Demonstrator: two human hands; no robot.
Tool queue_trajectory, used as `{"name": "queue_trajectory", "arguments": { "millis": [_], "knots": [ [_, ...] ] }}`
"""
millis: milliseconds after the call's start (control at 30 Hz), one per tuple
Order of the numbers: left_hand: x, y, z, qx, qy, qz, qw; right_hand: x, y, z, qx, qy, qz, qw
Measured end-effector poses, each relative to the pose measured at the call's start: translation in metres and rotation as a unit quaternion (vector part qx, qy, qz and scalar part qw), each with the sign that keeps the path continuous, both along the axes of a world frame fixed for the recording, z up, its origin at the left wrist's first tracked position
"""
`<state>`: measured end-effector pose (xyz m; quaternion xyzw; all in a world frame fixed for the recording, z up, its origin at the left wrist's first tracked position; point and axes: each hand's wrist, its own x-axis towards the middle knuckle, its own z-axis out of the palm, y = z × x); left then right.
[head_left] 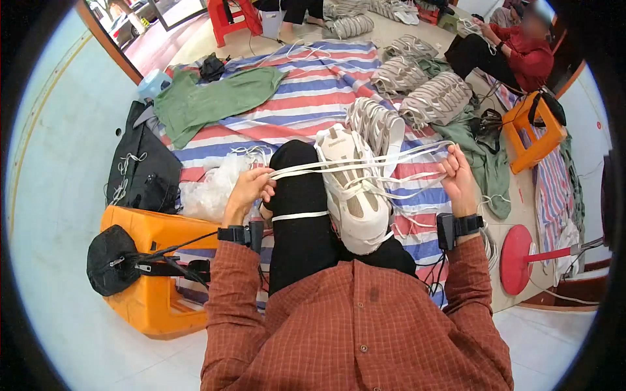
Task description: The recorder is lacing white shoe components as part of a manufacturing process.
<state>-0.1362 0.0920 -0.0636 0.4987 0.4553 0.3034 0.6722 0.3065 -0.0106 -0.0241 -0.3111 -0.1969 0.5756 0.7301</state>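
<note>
A white and beige lace-up shoe (362,225) rests across my thighs, its toe toward me. White shoelaces (385,160) stretch over the shoe between my two hands, and some pass through its upper. To the left of the shoe, my left hand (251,190) is closed on the lace strands at one end. My right hand (460,179), on the other side, pinches the strands with bent fingers, a loop showing above the fingertips. Another white lace (300,216) lies around my left thigh, over the black trousers.
Bundled shoes (435,98) lie beyond my knees on a striped sheet (313,88). A green cloth (215,101), a black bag (140,163) and an orange stool (147,260) are at left. At right are another orange stool (536,130), a red round object (516,259) and a seated person (525,58).
</note>
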Motion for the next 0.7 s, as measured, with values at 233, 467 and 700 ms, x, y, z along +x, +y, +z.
{"name": "queue_trajectory", "arguments": {
  "millis": [233,467,700],
  "knots": [
    [-0.003,-0.004,0.001,-0.028,-0.06,0.018,0.998,-0.008,0.002,-0.002,0.0,-0.023,-0.01,1.0],
    [-0.001,-0.009,0.014,-0.003,-0.029,0.019,0.999,-0.014,0.005,-0.003,0.001,-0.001,0.018,1.0],
    [0.009,-0.013,0.02,0.053,0.012,0.027,0.998,-0.018,0.006,-0.005,0.001,-0.004,0.028,1.0]
  ]
}}
